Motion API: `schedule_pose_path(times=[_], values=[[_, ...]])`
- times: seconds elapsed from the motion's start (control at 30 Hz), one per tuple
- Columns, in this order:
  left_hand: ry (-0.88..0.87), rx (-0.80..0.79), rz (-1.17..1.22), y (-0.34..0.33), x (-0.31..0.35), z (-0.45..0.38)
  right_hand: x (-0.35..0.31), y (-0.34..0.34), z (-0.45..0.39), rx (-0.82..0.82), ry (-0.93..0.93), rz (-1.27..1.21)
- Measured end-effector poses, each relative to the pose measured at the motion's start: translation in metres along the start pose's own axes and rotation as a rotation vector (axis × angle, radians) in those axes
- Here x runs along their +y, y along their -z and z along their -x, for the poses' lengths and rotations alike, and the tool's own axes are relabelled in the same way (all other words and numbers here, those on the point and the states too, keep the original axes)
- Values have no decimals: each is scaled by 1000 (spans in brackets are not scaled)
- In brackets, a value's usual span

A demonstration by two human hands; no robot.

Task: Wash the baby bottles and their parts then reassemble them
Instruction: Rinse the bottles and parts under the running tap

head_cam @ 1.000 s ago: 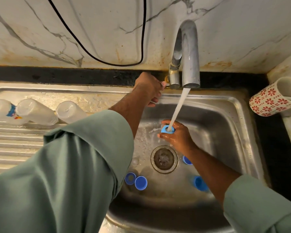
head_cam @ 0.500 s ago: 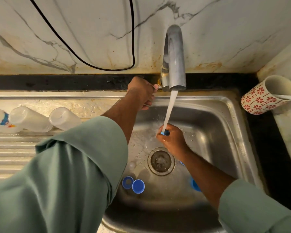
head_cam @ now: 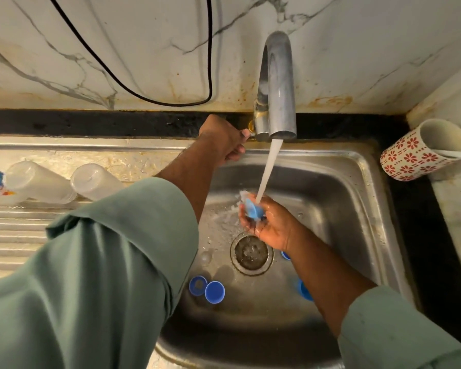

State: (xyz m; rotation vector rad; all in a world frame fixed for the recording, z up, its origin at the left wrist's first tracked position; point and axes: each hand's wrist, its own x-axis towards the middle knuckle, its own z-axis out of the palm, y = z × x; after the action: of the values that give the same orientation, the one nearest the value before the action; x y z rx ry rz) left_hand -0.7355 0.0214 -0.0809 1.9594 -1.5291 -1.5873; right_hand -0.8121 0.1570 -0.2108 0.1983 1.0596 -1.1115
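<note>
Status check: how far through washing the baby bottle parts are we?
Early to midway. Three clear bottles lie on the drainboard, unassembled; whether washed, I cannot tell. The right hand holds a blue cap under the running tap; the left hand is at its handle. Blue parts wait in the sink. Reassembly remains.

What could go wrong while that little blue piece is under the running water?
1. The right hand only cups the wet blue part; the stream could knock it loose into the basin.
2. Water is already splashing off it, so the green sleeve close by may get wet.
3. The bottles lie on their sides and could roll.
</note>
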Motion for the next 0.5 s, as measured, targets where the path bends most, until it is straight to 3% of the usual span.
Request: schedule_pose_path(times=[0.1, 0.3, 0.5], values=[[-5, -17, -30, -1, 2, 6, 1, -3, -4, 8, 126, -99], [-35, -24, 65, -2, 9, 11, 2, -2, -7, 97, 95, 242], [-361, 34, -219, -21, 10, 33, -6, 3, 9, 111, 262, 177]])
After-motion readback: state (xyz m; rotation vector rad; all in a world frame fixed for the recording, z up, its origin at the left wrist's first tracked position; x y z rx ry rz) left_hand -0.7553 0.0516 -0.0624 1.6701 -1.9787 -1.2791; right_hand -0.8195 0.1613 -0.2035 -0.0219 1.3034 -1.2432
